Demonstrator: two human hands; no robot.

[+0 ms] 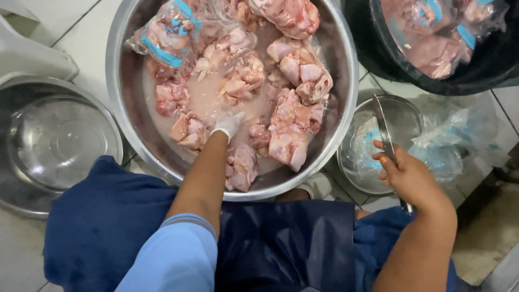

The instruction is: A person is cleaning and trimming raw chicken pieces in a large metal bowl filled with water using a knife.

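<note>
A big steel basin [121, 59] holds cloudy pink water, many raw chicken pieces [292, 127] and a clear bag with blue stripes [165, 38]. My left hand [228, 123], in a white glove, reaches into the middle of the basin and touches the chicken pieces there. My right hand [409, 176], bare, is to the right of the basin, closed on the handle of a knife [383, 125] whose blade points away from me over a small steel bowl [403, 111].
The small bowl holds clear and blue plastic wrappers. A black tub [486, 75] at top right holds bagged chicken. An empty steel basin [57, 140] with water sits at the left. Crumpled plastic bags [459, 135] lie on the tiled floor. My dark apron [286, 243] covers my knees.
</note>
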